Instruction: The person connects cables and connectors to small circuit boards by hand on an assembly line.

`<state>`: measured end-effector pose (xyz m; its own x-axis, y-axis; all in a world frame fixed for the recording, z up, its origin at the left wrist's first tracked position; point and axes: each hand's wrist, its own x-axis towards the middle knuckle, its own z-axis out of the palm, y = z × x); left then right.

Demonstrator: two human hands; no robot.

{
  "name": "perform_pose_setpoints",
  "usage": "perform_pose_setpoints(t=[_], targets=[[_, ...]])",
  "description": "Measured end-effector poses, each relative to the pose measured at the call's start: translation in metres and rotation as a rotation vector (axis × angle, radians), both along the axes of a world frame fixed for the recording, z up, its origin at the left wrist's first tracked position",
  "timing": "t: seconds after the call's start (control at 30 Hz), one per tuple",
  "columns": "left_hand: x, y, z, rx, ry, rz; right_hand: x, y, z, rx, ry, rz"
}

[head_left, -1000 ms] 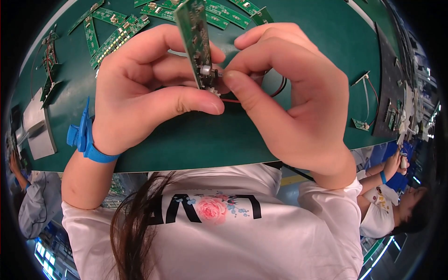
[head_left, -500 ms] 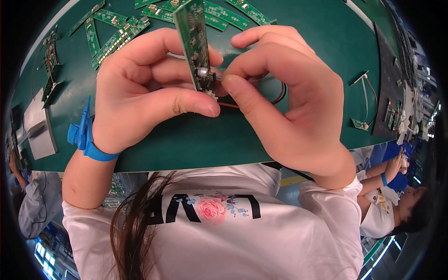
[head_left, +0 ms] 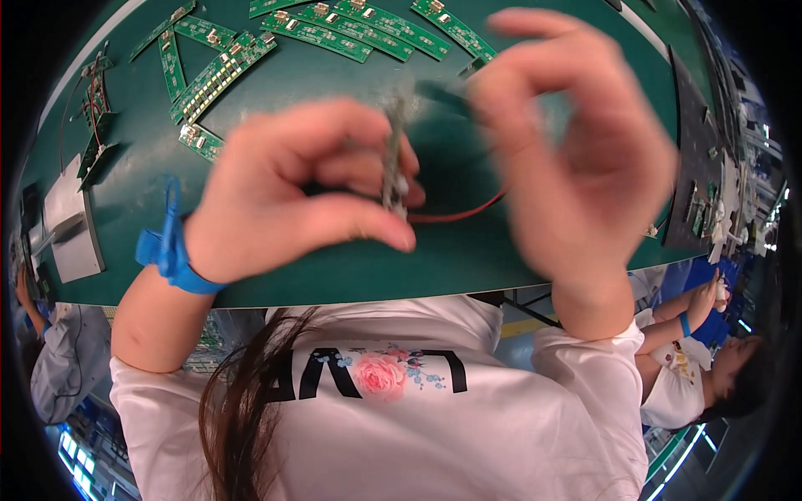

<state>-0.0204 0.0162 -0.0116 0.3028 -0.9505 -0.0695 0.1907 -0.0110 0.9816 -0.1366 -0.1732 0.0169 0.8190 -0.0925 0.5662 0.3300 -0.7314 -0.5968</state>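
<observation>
My left hand (head_left: 292, 188) grips a narrow green circuit board (head_left: 396, 154) between thumb and fingers; the board stands on edge and is smeared by motion. From its lower end a red wire (head_left: 459, 218) curves right and passes out of sight at my right hand (head_left: 589, 159). That hand is raised over the table, apart from the board. One finger stretches out at its top, while the thumb and other fingers are too blurred to show whether they hold anything. A blue strap (head_left: 177, 265) circles my left wrist.
Several green circuit boards (head_left: 359, 29) lie at the far side of the green table (head_left: 334, 280). Wired boards (head_left: 96, 125) and a grey metal plate (head_left: 71, 225) are at the left. A black panel (head_left: 689, 159) borders the right, near another person (head_left: 689, 367).
My right hand has drawn away from the board, up and to the right. My left hand has shifted slightly right and down with the board, which now appears edge-on.
</observation>
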Motion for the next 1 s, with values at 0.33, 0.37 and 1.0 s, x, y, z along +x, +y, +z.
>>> perform_pose_setpoints(t=[0.33,0.37,1.0], targets=[[0.013,-0.003,0.009,-0.121,-0.21,0.011,-0.001,0.006,0.012,0.607,0.156,-0.182],[0.012,-0.003,0.009,-0.097,-0.128,0.04,-0.001,-0.002,0.005,0.602,0.154,-0.182],[0.019,-0.004,0.015,-0.076,0.214,0.087,0.005,0.002,0.008,-0.024,-0.002,-0.017]])
